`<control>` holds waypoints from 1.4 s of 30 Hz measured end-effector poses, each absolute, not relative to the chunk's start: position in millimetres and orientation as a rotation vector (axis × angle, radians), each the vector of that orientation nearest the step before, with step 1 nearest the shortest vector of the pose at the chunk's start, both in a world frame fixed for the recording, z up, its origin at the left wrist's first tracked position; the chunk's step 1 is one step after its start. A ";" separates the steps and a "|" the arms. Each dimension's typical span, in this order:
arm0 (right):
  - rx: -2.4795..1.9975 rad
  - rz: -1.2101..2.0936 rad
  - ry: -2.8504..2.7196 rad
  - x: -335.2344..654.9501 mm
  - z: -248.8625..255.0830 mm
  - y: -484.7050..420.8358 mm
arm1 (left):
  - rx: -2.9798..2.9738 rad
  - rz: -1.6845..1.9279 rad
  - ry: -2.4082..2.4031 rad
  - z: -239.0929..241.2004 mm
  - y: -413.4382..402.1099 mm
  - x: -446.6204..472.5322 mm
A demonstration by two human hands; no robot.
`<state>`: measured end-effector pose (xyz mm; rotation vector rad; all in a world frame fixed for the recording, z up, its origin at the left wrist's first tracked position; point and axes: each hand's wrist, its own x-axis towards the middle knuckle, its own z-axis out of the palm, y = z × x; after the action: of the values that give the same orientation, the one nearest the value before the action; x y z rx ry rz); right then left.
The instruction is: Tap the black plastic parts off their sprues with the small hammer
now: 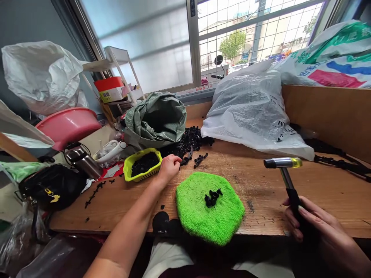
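Note:
My right hand (311, 226) is wrapped round the black handle of a small hammer (283, 164), whose head is raised above the wooden table (290, 185) at the right. My left hand (169, 166) reaches out to a pile of small black plastic parts (189, 143) and its fingers are curled on the edge of the pile; what they hold is hidden. A bright green fuzzy pad (210, 208) lies at the table's front edge between my hands, with a few black parts (212, 196) on it. A yellow basket (142, 164) of black parts stands just left of my left hand.
A green sack (156, 117) and a large clear plastic bag (249, 108) lie behind the pile. A metal flask (82, 158), black pouch (50, 185), pink basin (68, 123) and white rack (116, 73) crowd the left. A wooden board (327, 112) walls the right.

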<state>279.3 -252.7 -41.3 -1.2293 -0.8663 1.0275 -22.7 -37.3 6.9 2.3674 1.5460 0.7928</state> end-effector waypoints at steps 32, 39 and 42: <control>-1.237 0.868 -0.978 281.0 -51.5 -253.0 | 2.629 0.965 0.764 -0.6 -142.7 -16.5; -1.219 0.817 -1.015 279.3 -53.2 -253.3 | 2.663 0.767 0.820 -6.9 -151.1 -6.3; -1.219 0.827 -1.016 279.4 -53.1 -252.8 | 2.634 0.728 0.802 -3.0 -149.2 -14.3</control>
<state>279.4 -252.8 -53.1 -1.2187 -1.0156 0.8270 -14.3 -149.2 -3.0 2.6343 0.8018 0.7281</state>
